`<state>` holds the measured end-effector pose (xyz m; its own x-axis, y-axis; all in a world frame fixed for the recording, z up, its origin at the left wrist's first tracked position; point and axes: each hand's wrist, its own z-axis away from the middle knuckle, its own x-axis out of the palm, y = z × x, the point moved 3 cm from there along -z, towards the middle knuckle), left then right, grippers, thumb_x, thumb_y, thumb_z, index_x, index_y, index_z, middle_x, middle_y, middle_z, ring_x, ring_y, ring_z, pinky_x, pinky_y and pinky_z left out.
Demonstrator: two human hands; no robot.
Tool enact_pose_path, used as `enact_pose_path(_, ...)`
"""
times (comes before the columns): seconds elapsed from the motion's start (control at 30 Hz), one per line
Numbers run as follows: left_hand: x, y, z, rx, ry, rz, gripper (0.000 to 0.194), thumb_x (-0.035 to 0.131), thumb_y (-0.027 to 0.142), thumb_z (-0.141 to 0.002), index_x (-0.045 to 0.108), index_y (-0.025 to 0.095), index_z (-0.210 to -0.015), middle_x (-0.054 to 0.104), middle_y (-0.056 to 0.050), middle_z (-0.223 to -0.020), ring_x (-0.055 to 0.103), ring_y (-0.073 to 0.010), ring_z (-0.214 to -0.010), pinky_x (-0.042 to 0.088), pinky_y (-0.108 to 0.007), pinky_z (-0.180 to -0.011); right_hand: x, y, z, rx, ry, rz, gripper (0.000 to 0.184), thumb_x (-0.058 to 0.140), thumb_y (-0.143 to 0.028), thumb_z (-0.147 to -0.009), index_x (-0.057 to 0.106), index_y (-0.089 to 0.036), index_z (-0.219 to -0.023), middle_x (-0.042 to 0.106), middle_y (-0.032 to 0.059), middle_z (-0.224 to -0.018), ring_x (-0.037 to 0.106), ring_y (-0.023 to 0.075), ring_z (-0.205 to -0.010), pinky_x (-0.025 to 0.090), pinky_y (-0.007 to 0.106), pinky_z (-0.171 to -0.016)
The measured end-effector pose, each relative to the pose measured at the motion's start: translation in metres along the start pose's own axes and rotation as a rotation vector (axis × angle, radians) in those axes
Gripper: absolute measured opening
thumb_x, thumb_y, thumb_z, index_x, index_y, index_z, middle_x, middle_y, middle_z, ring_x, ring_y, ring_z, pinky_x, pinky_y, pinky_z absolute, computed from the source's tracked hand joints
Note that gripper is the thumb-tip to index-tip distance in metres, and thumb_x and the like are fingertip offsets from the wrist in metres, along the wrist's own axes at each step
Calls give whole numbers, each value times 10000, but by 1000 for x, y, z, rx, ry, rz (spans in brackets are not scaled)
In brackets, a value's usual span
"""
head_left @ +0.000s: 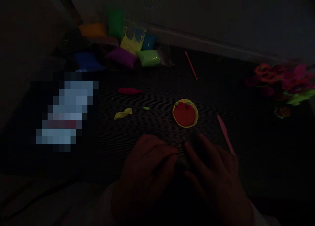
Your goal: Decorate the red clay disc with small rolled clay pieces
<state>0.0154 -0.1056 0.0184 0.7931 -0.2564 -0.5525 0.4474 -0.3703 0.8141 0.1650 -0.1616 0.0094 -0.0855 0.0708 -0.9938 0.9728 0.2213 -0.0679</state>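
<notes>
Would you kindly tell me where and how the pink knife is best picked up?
I'd take the pink knife by its slimmer near end, beside the right hand, coming from the near side and pinching across its long edges: it lies slantwise, with its broader, pointed end facing away.
</notes>
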Motion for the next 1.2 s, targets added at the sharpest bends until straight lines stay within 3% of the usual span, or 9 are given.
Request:
enact_pose_path(0.8,0,1,0,-11,-4,-9,132,526,118,-748,602,187,-830,615,2,-776,541,-114,-766,458,-230,-690,2,6,-2,-77,-80,-5,478,470,-511,-736,476,-308,-1169,363,139,-1306,365,313,-1122,296,490,-849)
enact_pose_path(0.9,-1,0,0,-15,-21,-16,146,526,111,-746,603,190,-842,617,8,-784,541,-109,-771,456,-227,-701,1,5,1,-124,-82,-43,463,478,-462,-751,443,-317,-1189,338,124,-1314,345,299,-1141,292,485,-865)
enact_pose_path(1.07,-1,0,0,-12,-8,-24,136,533,111,-741,608,178,-833,612,4,-777,538,-106,-768,454,-217,-693,-4,15,2,-149,-62,-117,560,452,-355,-785,279,-229,-1302,238,170,-1343,290,322,-1172,305,503,-859)
enact_pose_path(1.2,0,0,-1,-9,0,-28,134,540,107,-735,610,174,-828,608,2,-773,535,-104,-766,452,-213,-694,-4,22,0,-135,-80,-93,534,463,-333,-782,324,-217,-1284,240,163,-1353,296,326,-1173,304,501,-871)
